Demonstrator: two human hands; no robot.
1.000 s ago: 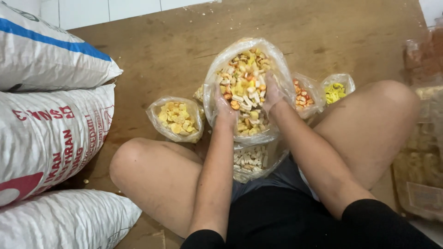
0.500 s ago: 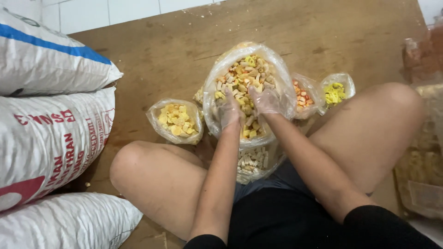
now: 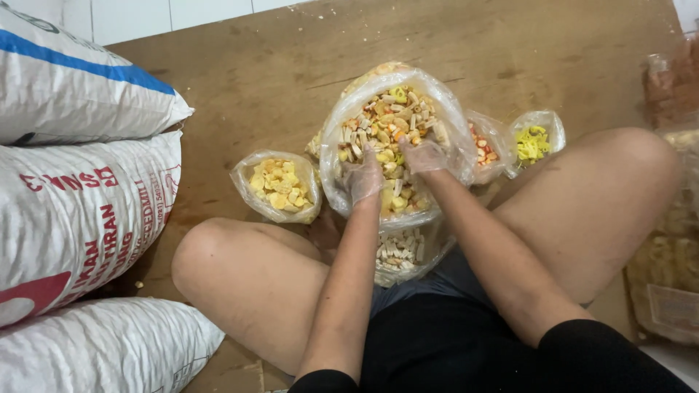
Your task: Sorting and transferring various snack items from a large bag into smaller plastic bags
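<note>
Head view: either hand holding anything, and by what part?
Both the left hand and right hand, in thin clear gloves, are sunk in the big clear bag of mixed snack pieces; any grip cannot be told.

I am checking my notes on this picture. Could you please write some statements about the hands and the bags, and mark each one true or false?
1. Both hands, left hand and right hand, are inside the big clear bag of mixed snacks. True.
2. The hands are bare. False: they wear thin clear gloves.
3. A small bag of yellow pieces lies to the person's left. True.
4. The white sacks are stacked on the person's right. False: on the left.
</note>
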